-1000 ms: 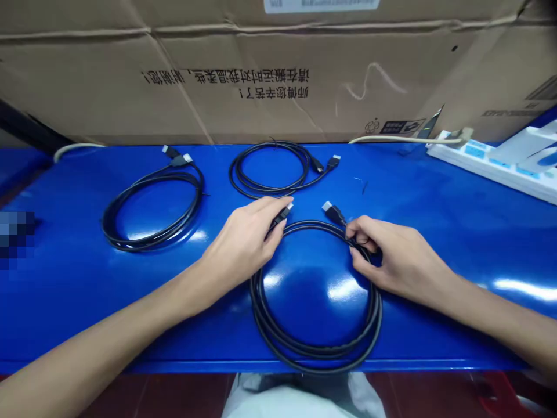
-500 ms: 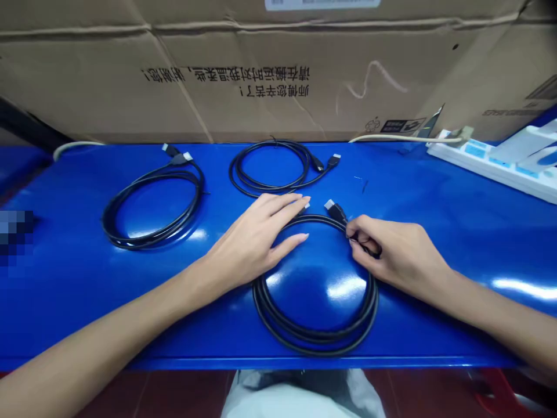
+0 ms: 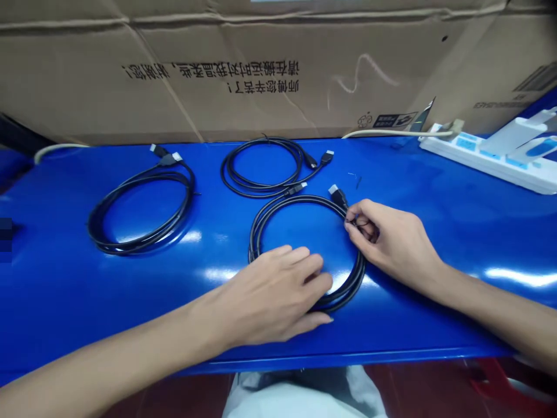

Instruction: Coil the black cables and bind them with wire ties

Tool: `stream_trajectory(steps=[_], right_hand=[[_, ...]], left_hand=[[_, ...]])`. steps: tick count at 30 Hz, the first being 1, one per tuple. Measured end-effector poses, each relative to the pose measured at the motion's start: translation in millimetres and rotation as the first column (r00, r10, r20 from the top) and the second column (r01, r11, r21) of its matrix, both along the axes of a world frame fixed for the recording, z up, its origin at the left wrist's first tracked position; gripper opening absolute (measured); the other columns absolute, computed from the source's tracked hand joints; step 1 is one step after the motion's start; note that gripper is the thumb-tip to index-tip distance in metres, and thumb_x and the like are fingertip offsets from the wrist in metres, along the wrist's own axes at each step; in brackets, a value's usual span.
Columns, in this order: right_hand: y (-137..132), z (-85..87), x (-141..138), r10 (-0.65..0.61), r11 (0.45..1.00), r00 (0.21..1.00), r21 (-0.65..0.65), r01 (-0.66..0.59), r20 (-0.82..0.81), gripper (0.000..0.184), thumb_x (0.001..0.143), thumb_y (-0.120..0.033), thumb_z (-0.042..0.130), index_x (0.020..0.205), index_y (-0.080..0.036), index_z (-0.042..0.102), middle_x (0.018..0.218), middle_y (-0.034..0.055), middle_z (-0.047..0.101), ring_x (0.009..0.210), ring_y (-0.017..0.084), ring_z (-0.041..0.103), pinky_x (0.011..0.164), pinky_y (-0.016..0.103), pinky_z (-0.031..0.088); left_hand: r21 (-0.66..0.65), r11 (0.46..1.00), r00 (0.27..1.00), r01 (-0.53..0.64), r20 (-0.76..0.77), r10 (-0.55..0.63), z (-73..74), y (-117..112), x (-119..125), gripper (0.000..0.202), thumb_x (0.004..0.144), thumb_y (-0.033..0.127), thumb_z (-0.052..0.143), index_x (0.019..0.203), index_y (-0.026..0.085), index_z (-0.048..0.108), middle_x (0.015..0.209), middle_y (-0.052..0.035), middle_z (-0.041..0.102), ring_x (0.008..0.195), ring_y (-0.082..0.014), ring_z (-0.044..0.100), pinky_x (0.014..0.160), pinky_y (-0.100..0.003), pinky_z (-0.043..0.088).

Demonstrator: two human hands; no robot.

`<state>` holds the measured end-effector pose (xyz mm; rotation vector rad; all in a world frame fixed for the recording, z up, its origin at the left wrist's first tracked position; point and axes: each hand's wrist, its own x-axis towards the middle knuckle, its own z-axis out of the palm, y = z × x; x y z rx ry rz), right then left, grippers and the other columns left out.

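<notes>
The right hand is closed in a narrow pinch on the black cable, its fingertips bunched just below a plug that points up and away from the person. The left hand lies wide and palm down across the near arc of the same coil, its fingers spread over the cable; whether it grips or only presses cannot be told. The coil is a near-round loop lying flat on the blue bench, its longest span slanting from upper left to lower right between the hands. The left hand is nearer the lower arc and the bench's front edge, the right hand nearer the upper right of the loop. A second plug lies at the loop's top, almost touching a smaller coil. Farther left lies a third coil. Open bench stretches right of the right hand toward a power strip, and a cardboard box stands along the far edge.
</notes>
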<state>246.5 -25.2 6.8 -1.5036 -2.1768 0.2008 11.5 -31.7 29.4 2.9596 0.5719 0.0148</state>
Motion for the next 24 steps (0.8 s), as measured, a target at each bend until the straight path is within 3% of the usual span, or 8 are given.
stream_trajectory(steps=[3,8,13,18,20,24], right_hand=[[3,1.4,1,0.031,0.999,0.997,-0.029,-0.033,-0.067,0.007,0.092,-0.025,0.054,0.094,-0.020,0.058,0.076,-0.0003,0.060,0.064,0.013,0.056,0.061,0.026,0.044],[-1,5.1,0,0.212,0.968,0.976,0.145,-0.204,-0.046,0.011,0.094,-0.024,0.057,0.091,-0.020,0.067,0.097,0.0061,0.066,0.089,0.019,0.059,0.081,0.034,0.047],[-10,11.5,-5,0.251,0.942,0.966,0.244,-0.231,-0.056,0.017,0.093,-0.021,0.060,0.104,-0.025,0.071,0.091,0.0046,0.066,0.080,0.016,0.062,0.070,0.029,0.050],[-13,9.7,-5,0.252,0.932,0.968,0.264,-0.247,0.016,0.025,0.093,-0.020,0.060,0.117,-0.022,0.066,0.080,0.0014,0.071,0.070,0.014,0.066,0.065,0.026,0.050],[-13,7.8,-5,0.192,0.948,0.981,0.254,-0.192,0.026,0.017,0.092,-0.025,0.063,0.108,-0.021,0.066,0.080,0.0004,0.072,0.066,0.013,0.066,0.062,0.025,0.050],[-14,9.8,-4,0.170,0.960,0.985,0.219,-0.174,0.037,0.011,0.092,-0.030,0.062,0.085,-0.022,0.065,0.077,-0.0018,0.073,0.060,0.012,0.067,0.056,0.024,0.049]], left_hand=[[0.009,1.000,0.999,-0.025,-0.045,0.025,0.0,-2,0,0.018,0.097,0.034,0.044,0.092,0.019,0.053,0.093,-0.0033,0.054,0.078,-0.0194,0.053,0.062,-0.033,0.046],[-0.077,0.985,0.985,-0.157,-0.082,0.151,6.4,-5,-7,0.019,0.099,0.034,0.040,0.098,0.020,0.052,0.100,-0.0029,0.056,0.071,-0.0166,0.056,0.055,-0.030,0.041],[-0.298,0.923,0.968,-0.244,-0.016,0.251,10.3,-4,-15,0.023,0.098,0.031,0.045,0.120,0.027,0.049,0.103,0.0024,0.066,0.074,-0.0134,0.064,0.058,-0.026,0.040],[-0.433,0.856,0.954,-0.282,-0.033,0.297,16.1,1,-14,0.007,0.090,0.023,0.054,0.096,0.025,0.056,0.086,0.0061,0.066,0.067,-0.0104,0.061,0.055,-0.023,0.037],[-0.400,0.878,0.962,-0.262,-0.038,0.270,16.6,2,-14,0.001,0.090,0.024,0.054,0.090,0.022,0.054,0.078,0.0047,0.064,0.059,-0.0105,0.056,0.052,-0.023,0.033],[-0.283,0.950,0.988,-0.135,0.028,0.149,9.1,3,-15,0.026,0.099,0.038,0.043,0.082,0.021,0.050,0.064,0.0042,0.057,0.049,-0.0109,0.048,0.049,-0.026,0.029]])
